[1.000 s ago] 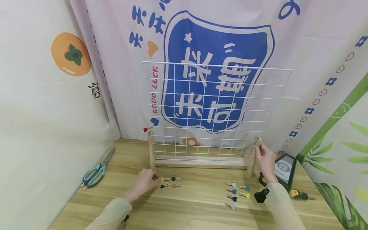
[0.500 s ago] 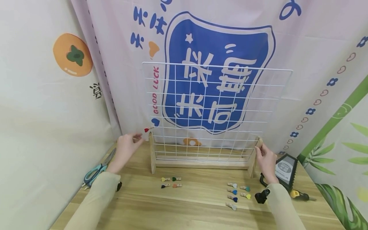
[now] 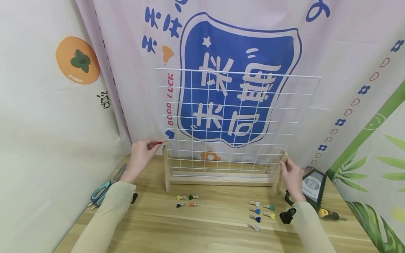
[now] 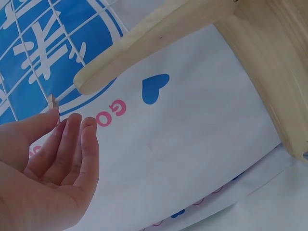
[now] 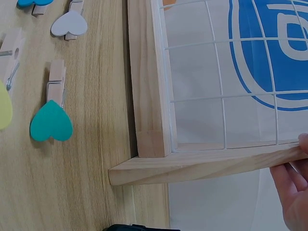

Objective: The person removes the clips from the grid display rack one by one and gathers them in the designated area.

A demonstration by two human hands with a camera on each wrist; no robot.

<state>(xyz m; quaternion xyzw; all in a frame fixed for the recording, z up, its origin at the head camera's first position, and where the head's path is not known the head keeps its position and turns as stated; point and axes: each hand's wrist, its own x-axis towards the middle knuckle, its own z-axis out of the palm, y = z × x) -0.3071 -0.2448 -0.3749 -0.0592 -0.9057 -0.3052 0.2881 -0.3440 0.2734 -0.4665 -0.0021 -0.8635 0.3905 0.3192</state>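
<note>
A white wire grid (image 3: pixel 238 72) stands upright in a wooden stand (image 3: pixel 221 180). At the grid's left edge, my left hand (image 3: pixel 140 154) pinches a small wooden clothespin with a red heart (image 3: pixel 160 142) between thumb and fingertips. In the left wrist view the clothespin (image 4: pixel 52 102) meets the wire, its lower part hidden by the thumb. My right hand (image 3: pixel 292 175) holds the top of the stand's right upright (image 5: pixel 216 166), thumb on one side and fingers on the other.
Several heart clothespins lie in front of the stand: a left group including an orange one (image 3: pixel 193 204), and a right group including a teal one (image 5: pixel 51 122). Scissors (image 3: pixel 102 192) lie at left. A black-framed object (image 3: pixel 313 188) and a yellow-handled tool (image 3: pixel 329 214) lie at right.
My left hand has moved from beside the left clothespin group on the table up to the grid's left edge and now pinches the red heart clothespin there. The right hand stays put.
</note>
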